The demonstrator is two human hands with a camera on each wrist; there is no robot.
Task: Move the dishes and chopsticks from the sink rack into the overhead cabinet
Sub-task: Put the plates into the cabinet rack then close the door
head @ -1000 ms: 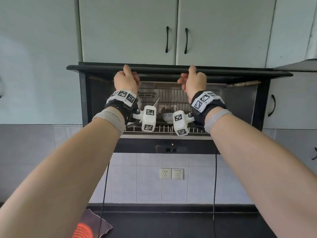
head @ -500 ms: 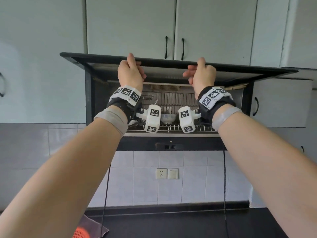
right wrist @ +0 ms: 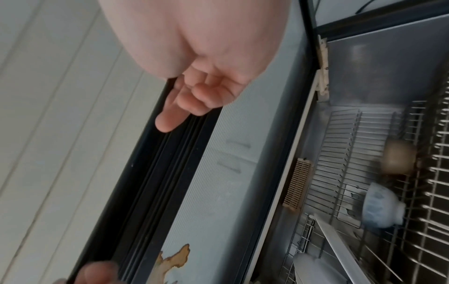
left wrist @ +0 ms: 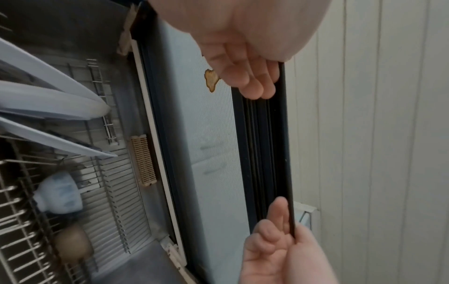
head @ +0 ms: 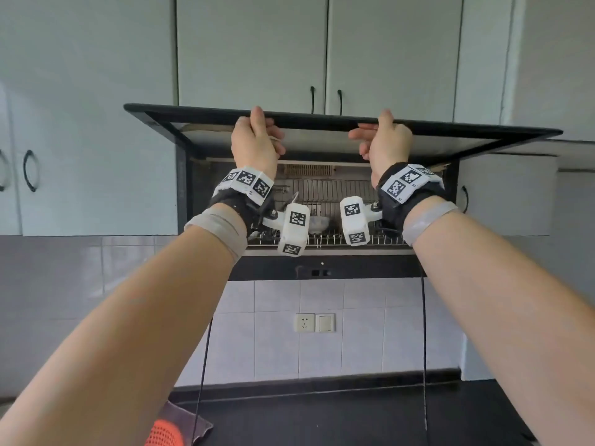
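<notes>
The overhead cabinet's black-framed flap door (head: 322, 119) is swung up to about level. My left hand (head: 254, 136) and right hand (head: 384, 140) each grip its front edge, fingers curled under the rim and thumbs over it. In the left wrist view my left fingers (left wrist: 252, 76) wrap the dark rim. In the right wrist view my right fingers (right wrist: 194, 92) do the same. Inside, on the wire rack (head: 331, 239), stand white plates (left wrist: 48, 103), a blue-and-white bowl (right wrist: 379, 205) and a tan bowl (right wrist: 398, 159). No chopsticks are in view.
Pale upper cabinets with black handles (head: 312, 99) sit right above the raised door. Below are a tiled wall with a socket (head: 304, 322) and a black counter (head: 322, 413). An orange mesh item (head: 164, 434) lies on a grey cloth at the lower left.
Both hands have lifted the flap door higher, from a shallow tilt to about level, opening more of the cabinet's inside to view.
</notes>
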